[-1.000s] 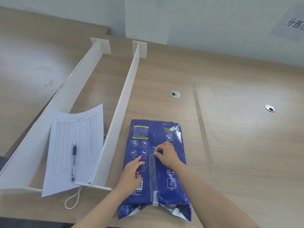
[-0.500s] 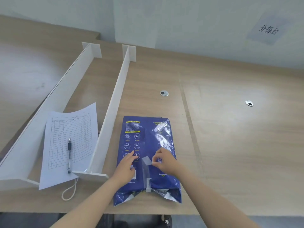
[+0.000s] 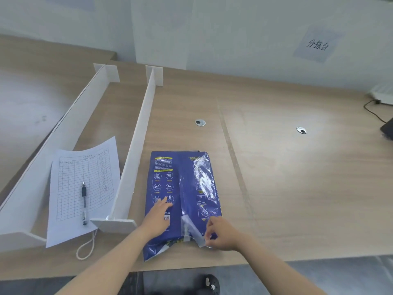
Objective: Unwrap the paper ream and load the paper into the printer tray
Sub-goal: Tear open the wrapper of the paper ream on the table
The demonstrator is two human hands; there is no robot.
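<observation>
A blue wrapped paper ream [image 3: 180, 184] lies flat on the wooden table, its near end at the table's front edge. My left hand [image 3: 158, 220] rests flat on the ream's left half, fingers spread. My right hand [image 3: 223, 235] pinches a strip of clear tape [image 3: 194, 231] peeled off the wrapper's centre seam, pulled toward the ream's near right corner. The strip's lower end still sticks to the wrapper. No printer tray is clearly in view.
Two long white divider boards [image 3: 136, 145] stand left of the ream. Between them lie a printed form [image 3: 85, 184] with a pen [image 3: 84, 201] and a cord loop [image 3: 86, 248]. Two cable grommets [image 3: 200, 122] sit in the table [image 3: 297, 177]. A dark device and cable [image 3: 387, 128] are at far right.
My right hand has drawn the tape strip down the seam toward me, from mid-ream to the near right corner. My left hand stayed pressed on the wrapper. The camera view shifted right.
</observation>
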